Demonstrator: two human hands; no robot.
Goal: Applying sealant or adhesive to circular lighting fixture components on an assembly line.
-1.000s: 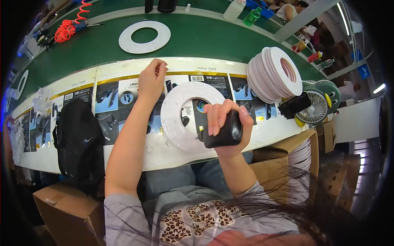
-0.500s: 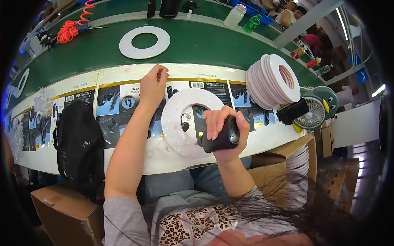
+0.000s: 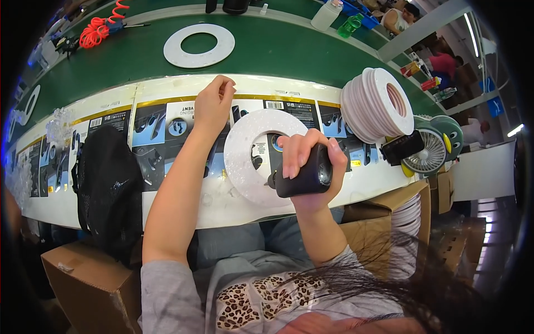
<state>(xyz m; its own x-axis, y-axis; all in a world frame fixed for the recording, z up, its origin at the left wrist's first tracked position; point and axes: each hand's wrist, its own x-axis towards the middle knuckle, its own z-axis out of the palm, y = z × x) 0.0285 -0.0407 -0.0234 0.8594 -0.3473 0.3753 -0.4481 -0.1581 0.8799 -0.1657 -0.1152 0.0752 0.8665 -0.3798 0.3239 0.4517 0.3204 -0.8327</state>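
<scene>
My right hand (image 3: 317, 167) is wrapped round a smooth black handheld tool (image 3: 307, 181) with rounded corners and a small stub at its left end. It is held above the near right part of a flat white ring (image 3: 240, 175) with a speckled surface, partly covering it. My left hand (image 3: 213, 106) is at the far edge of the white work surface, left of and beyond that ring. Its fingers are curled in, and anything inside them is hidden. Another white ring (image 3: 173, 49) lies beyond it on the green belt.
To the right stand a stack of white rings (image 3: 364, 106) and a penguin-shaped fan (image 3: 425, 153) with a black phone (image 3: 401, 149) before it. A black bag (image 3: 110, 189) lies left. Cardboard boxes (image 3: 92, 273) flank me. A red coiled hose (image 3: 93, 32) is far left.
The whole view has shifted slightly, so the bench things sit a little higher and further right. Both hands keep nearly the same pose, and the black tool stays in my right hand.
</scene>
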